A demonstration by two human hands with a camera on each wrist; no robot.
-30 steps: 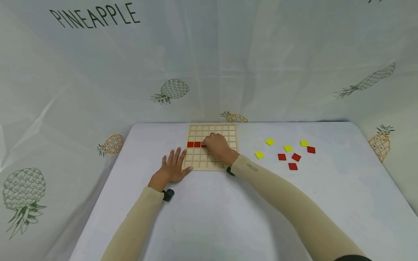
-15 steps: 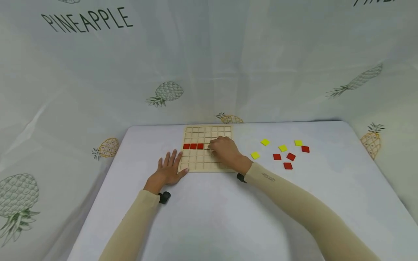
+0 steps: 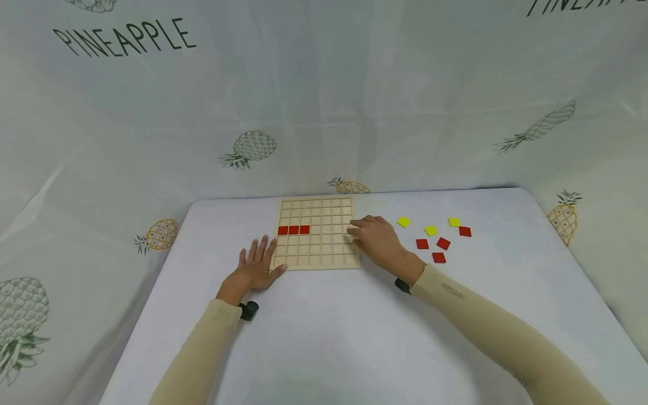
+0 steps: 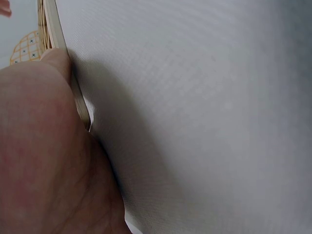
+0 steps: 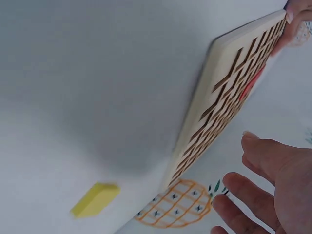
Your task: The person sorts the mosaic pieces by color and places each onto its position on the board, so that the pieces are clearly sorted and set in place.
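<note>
A square wooden grid board [image 3: 324, 247] lies at the back of the table, with three red tiles [image 3: 293, 230] side by side in one row from its left edge. My left hand [image 3: 253, 270] is spread out at the board's front left corner, its thumb [image 4: 57, 61] against the edge in the left wrist view. Over the right edge of the board is my right hand [image 3: 379, 243], fingers loosely parted and nothing held. In the right wrist view its thumb and fingertips [image 5: 243, 187] are apart, and a yellow tile [image 5: 95, 200] lies on the table.
Right of the board, several loose tiles lie scattered: yellow ones such as a yellow tile [image 3: 431, 230] and red ones such as a red tile [image 3: 439, 257]. A pale sheet [image 3: 405, 112] printed with pineapples rises behind the white table [image 3: 324, 337].
My right hand has released the third red tile in the row and moved right to the board's edge, its fingers parting. The left hand stays at the corner. The whole view has shifted slightly.
</note>
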